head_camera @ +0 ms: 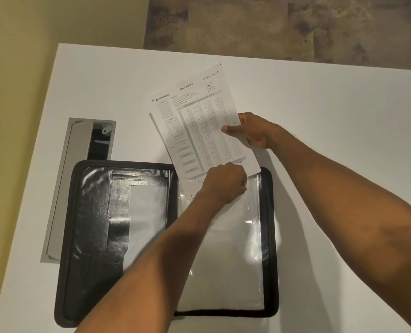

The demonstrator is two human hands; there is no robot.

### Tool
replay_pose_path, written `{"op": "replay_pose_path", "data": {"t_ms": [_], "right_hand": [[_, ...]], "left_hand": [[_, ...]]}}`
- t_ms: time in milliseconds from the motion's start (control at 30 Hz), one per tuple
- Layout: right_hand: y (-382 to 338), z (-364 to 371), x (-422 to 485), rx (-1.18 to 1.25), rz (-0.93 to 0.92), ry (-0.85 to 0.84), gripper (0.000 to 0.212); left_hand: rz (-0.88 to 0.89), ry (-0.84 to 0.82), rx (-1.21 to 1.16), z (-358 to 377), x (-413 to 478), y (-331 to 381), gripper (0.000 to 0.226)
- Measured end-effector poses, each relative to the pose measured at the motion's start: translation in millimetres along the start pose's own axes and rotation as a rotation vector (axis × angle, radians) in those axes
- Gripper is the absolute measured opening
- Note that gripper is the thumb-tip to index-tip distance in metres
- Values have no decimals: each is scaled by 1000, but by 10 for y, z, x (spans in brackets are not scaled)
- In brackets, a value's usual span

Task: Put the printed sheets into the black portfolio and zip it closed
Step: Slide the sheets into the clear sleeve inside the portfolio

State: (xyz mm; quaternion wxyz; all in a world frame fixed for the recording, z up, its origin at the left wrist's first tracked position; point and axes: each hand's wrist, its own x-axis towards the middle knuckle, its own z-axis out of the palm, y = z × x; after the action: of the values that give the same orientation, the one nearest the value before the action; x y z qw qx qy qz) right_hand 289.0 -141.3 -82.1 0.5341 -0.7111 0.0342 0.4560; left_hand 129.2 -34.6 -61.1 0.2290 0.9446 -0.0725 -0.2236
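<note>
White desk (319, 140), seen from above, carrying all items; patterned floor (271, 25) beyond its far edge and a yellow wall (19, 56) to the left. Black portfolio (91, 236) lying open and flat on the desk near its front edge, zipper border running round both halves; left half shows glossy black inner pockets, right half holds a clear plastic sleeve (235, 248) over a pale sheet. Grey rectangular cable tray (65, 188) recessed in the desk just left of the portfolio, its lid tilted open at the far end. Printed sheets (199, 121), a small stack headed "OMR SHEET", held tilted above the portfolio's top right edge, lower corners overlapping the sleeve's upper rim. Right hand (252, 131): grip closed on the sheets' right edge, thumb on top. Left hand (226, 183): grip pinched shut at the stack's bottom edge by the sleeve opening; whether it holds sheets or sleeve cannot be told.
</note>
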Motion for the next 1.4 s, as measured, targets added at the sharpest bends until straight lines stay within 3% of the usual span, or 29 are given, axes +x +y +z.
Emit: {"op": "replay_pose_path", "data": {"t_ms": [267,467,600,733,1167,1400], "right_hand": [[91,42,41,20,-25,-29,48],[99,48,31,53,-22,-20,45],[94,67,19,40,-14,-10,44],[130,106,31,-16,-13,29,46],[324,51,35,71,71,30,49],[347,60,-27,90,90,57,48]], "left_hand": [[-67,145,-19,165,48,294,18],[-155,254,-17,249,-29,415,8],[-175,184,32,211,-73,506,11],[-99,238,108,261,-28,555,15],[-250,276,133,433,-4,490,20],[-164,291,99,478,61,462,11]]}}
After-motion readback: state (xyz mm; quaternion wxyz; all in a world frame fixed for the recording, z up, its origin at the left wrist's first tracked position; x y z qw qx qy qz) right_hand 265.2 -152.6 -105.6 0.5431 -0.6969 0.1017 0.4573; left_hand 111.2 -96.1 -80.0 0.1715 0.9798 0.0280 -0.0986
